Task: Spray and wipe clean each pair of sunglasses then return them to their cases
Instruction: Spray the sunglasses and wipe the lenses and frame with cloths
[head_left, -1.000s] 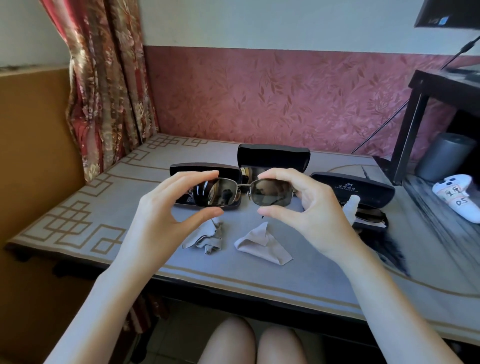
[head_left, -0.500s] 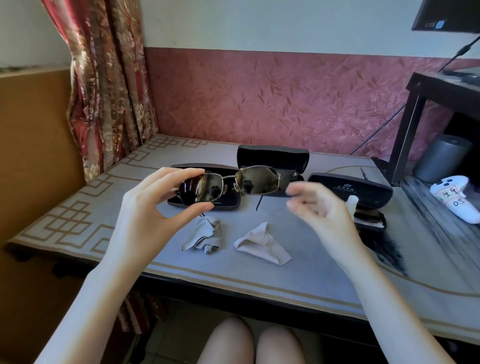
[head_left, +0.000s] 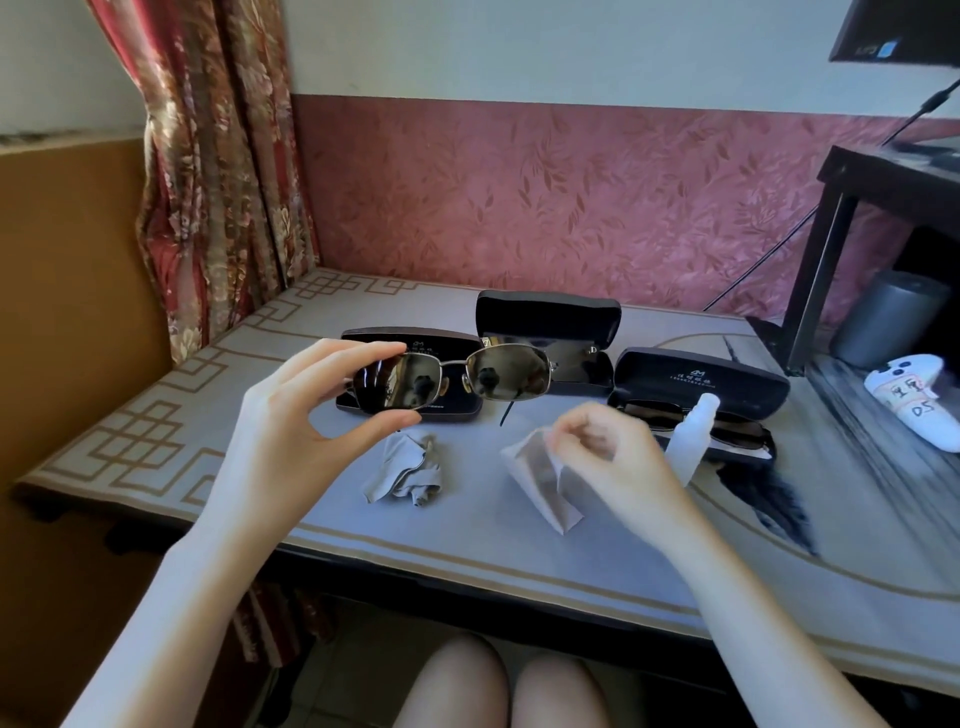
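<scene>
Sunglasses (head_left: 452, 382): left hand (head_left: 291, 431) is pinching one lens rim, lifting them clear of the desk (head_left: 467, 545) for wiping. Right hand (head_left: 613, 457), blurred, is curling over the cloth (head_left: 540, 483) near the front edge; grip unclear.

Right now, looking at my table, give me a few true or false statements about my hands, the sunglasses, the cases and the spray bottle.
The left hand holds the sunglasses by one lens. True.
The middle case is closed. False: its lid stands open.
The right case has a second pair inside. True.
The right hand holds the spray bottle. False: the bottle sits beside the right case, and that hand is at the beige cloth.
</scene>
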